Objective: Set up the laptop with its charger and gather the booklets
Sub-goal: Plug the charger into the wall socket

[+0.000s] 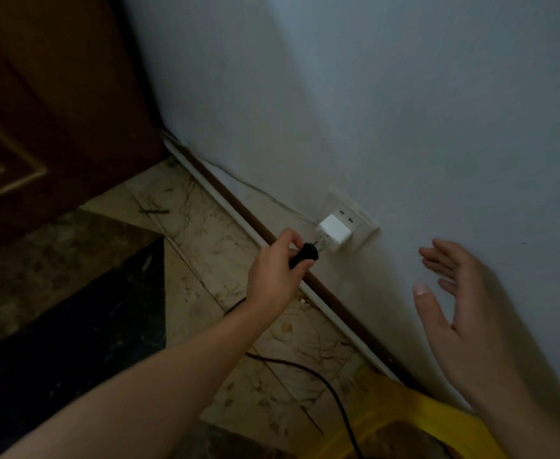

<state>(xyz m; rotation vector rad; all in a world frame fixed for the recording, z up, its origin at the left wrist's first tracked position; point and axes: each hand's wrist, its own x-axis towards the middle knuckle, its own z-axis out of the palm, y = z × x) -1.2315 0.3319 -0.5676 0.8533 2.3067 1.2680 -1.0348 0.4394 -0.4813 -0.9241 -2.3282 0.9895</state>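
Your left hand point(277, 270) grips the black plug point(305, 255) at the white adapter point(333, 231), frame centre; your right hand point(464, 309) holds nothing, fingers straight.

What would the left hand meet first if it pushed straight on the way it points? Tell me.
Likely the white adapter in the wall socket: the black plug the left hand grips points at its face, though depth is unclear.
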